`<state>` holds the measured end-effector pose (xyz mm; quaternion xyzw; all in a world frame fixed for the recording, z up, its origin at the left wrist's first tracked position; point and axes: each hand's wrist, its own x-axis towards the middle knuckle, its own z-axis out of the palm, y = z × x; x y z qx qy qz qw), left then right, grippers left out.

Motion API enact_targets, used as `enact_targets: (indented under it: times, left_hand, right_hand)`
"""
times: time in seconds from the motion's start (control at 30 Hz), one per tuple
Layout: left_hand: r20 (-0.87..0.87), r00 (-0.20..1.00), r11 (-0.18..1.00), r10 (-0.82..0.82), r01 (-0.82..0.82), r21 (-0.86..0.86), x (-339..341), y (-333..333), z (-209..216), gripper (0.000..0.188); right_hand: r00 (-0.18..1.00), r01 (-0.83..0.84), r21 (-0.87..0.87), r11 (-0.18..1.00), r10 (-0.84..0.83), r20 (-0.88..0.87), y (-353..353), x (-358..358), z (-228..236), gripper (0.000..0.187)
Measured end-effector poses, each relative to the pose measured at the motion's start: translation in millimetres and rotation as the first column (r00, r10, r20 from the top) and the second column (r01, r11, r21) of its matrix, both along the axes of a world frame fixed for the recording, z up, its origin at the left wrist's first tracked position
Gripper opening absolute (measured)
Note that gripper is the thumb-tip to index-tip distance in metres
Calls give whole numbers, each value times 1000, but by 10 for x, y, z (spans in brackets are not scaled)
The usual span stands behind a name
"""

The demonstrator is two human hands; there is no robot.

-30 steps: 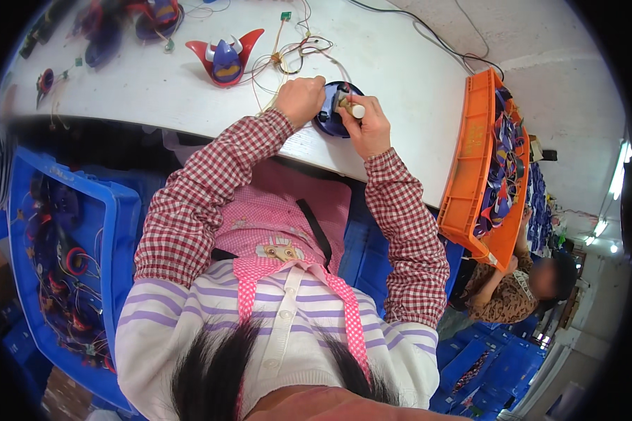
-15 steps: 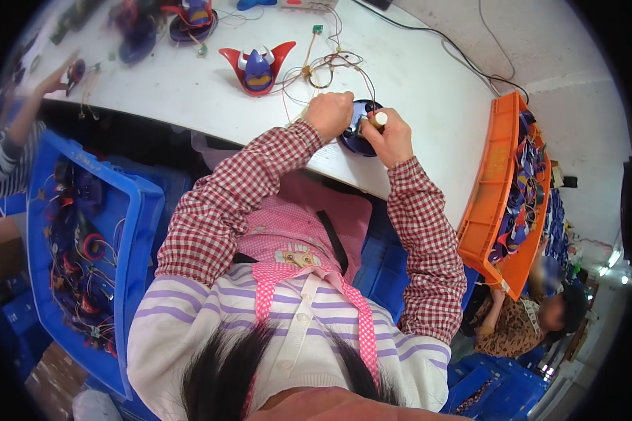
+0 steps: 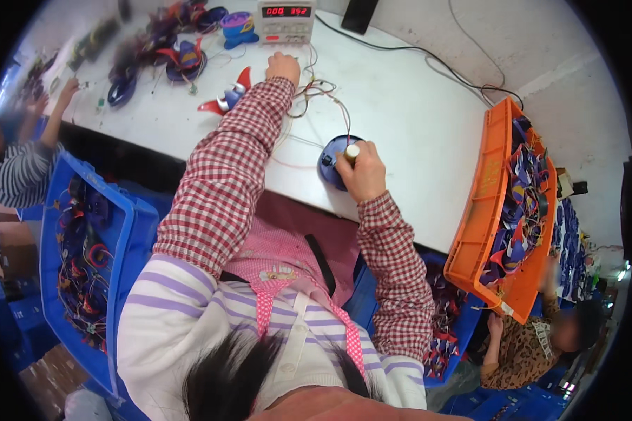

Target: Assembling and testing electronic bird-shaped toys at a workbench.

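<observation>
My right hand [image 3: 364,172] is closed around a short brass-coloured cylinder with a pale end [image 3: 352,152], a wire rising from it. It is held over a round dark-blue plastic base [image 3: 332,161] lying on the white table; whether the cylinder touches the base is hidden. My left hand [image 3: 284,67] is stretched far forward over the wires, with its fingers curled; what they hold, if anything, does not show. Beside my left forearm is a toy piece with red horn-like wings [image 3: 226,98], partly covered by the sleeve. Loose thin wires [image 3: 317,87] lie between the hands.
A white power supply [image 3: 286,24] with a red display stands at the back, a blue figure with a purple cup-like top [image 3: 239,30] beside it. Toy parts fill an orange crate [image 3: 479,203] at right and a blue crate [image 3: 132,217] at left. Co-workers sit at both sides.
My left hand has left the round base and reached forward and left, toward the power supply. My right hand still grips the cylinder at the base. More of the power supply shows.
</observation>
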<state>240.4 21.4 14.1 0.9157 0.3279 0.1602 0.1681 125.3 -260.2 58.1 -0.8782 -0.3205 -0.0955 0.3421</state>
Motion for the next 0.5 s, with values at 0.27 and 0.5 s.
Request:
enact_targets:
  times: [0.27,0.5]
  left_hand:
    - [491,866,954,-95,220,-204,-601,-159,373,21]
    - [781,625,684,15,563,-464,-1784,-1036,599,14]
  right_hand:
    - [984,-81,326,942,24,177,-168,-251,257,28]
    - [868,-61,619,783,348,-354,266,-516,587,27]
